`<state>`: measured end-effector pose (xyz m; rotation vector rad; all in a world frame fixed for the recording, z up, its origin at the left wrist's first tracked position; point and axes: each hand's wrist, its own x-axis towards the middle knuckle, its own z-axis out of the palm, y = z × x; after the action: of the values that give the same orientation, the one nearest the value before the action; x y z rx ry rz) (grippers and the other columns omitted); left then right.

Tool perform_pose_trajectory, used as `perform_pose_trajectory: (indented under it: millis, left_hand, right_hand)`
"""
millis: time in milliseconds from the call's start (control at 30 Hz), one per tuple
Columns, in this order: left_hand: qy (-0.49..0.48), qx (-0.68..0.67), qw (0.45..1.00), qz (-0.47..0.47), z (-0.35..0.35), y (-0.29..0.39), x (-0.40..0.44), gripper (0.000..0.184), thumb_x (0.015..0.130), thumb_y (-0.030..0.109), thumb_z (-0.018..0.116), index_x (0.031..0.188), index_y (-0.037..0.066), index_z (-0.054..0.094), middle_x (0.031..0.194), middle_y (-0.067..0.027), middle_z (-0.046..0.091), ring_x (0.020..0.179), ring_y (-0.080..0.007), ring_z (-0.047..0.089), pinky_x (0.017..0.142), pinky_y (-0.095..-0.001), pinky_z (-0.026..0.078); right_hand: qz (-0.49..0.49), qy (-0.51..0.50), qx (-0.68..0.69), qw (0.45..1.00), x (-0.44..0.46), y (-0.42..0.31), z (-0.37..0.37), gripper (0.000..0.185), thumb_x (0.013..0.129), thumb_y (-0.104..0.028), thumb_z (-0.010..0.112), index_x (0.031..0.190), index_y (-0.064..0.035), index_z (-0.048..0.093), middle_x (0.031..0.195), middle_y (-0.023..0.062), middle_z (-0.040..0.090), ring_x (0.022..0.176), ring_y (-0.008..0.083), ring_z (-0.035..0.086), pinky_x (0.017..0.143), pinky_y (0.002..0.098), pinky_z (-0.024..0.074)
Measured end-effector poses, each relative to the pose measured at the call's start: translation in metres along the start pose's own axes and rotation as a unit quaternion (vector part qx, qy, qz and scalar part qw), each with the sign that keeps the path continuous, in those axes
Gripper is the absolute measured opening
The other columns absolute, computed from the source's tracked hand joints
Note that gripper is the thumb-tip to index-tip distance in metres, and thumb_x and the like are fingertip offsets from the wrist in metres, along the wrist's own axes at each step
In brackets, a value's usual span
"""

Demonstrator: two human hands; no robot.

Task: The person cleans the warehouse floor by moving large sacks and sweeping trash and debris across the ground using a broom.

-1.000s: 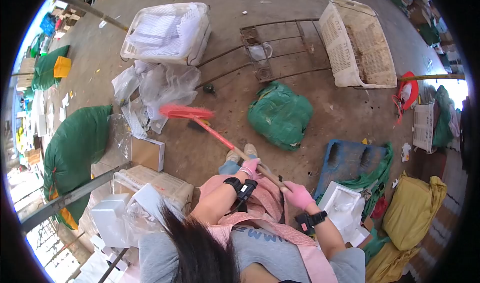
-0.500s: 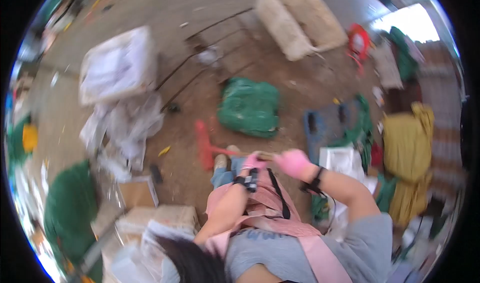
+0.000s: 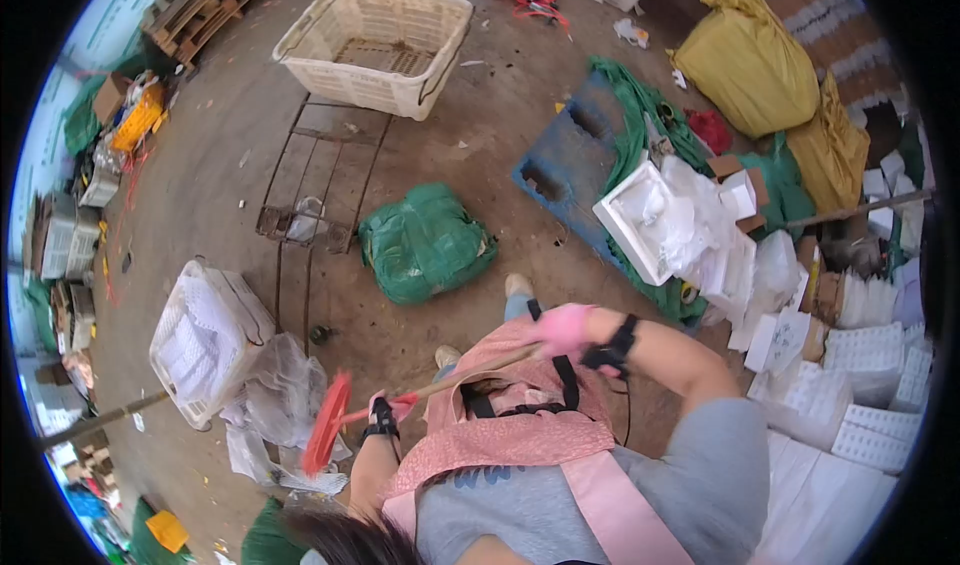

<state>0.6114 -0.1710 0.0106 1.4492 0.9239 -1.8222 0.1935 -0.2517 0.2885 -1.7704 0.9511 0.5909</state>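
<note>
A red broom (image 3: 327, 423) with a wooden handle lies slantwise across the front of my body. My left hand (image 3: 388, 412), in a pink glove, is closed round the handle's red lower part, close to the broom head. Higher up, near the handle's end, my right hand (image 3: 562, 331) in a pink glove grips the wood. Beside the bristles are crumpled clear plastic sheets (image 3: 278, 390) on the floor. A green wrapped bundle (image 3: 427, 243) rests on the floor in front of my feet.
A white basket (image 3: 205, 340) with mesh packing is at left. A metal cart frame (image 3: 325, 170) carries an empty-looking crate (image 3: 375, 50). On the right are a blue pallet (image 3: 570, 160), a white foam box (image 3: 640, 220), yellow sacks (image 3: 755, 65) and stacked white trays (image 3: 870, 435).
The view has turned to the right. My left hand has slid down the handle toward the broom head, and my hands are farther apart. The broom has swung in nearer my left side.
</note>
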Motion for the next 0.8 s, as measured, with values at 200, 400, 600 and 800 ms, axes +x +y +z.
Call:
perform_pose_trajectory:
  millis: [200,400,600,800]
  left_hand:
    - [0.004,0.271,0.952,-0.143,0.22,-0.13,-0.034,0.025,0.086,0.018,0.034,0.098,0.0,0.046,0.104,-0.014,0.052,0.099,-0.0259,0.046,0.094,-0.0373,0.031]
    - [-0.407,0.878,0.172,0.185,0.351,-0.248,0.013,0.027,0.064,0.011,0.062,0.091,0.007,0.058,0.082,-0.0108,0.062,0.07,-0.0183,0.058,0.061,-0.0297,0.047]
    - [-0.619,0.781,0.089,-0.004,0.339,-0.43,0.071,0.038,0.057,0.022,0.066,0.094,0.014,0.06,0.089,-0.0106,0.06,0.085,-0.0281,0.056,0.071,-0.0368,0.045]
    - [-0.585,0.807,0.072,0.022,0.237,-0.523,0.139,0.024,0.063,0.024,0.061,0.081,0.009,0.061,0.08,-0.011,0.06,0.073,-0.0273,0.057,0.062,-0.0384,0.045]
  right_hand:
    - [0.216,0.065,0.143,0.964,-0.158,0.067,0.051,0.026,0.077,-0.028,0.048,0.095,-0.0098,0.046,0.086,0.0147,0.057,0.079,0.033,0.055,0.067,0.0425,0.0431]
    - [0.275,0.113,0.491,0.819,-0.256,0.074,0.107,0.046,0.08,-0.025,0.051,0.12,-0.0053,0.038,0.082,0.015,0.057,0.066,0.0243,0.058,0.062,0.0338,0.046]
    - [0.424,0.227,0.453,0.751,-0.25,0.04,0.13,0.033,0.076,-0.03,0.052,0.099,-0.0062,0.052,0.078,0.0157,0.059,0.077,0.0314,0.057,0.067,0.0368,0.0444]
    - [0.486,0.248,0.449,0.707,-0.188,0.08,0.174,0.043,0.077,-0.031,0.052,0.112,-0.0077,0.044,0.067,0.0226,0.057,0.065,0.0392,0.056,0.055,0.0457,0.0441]
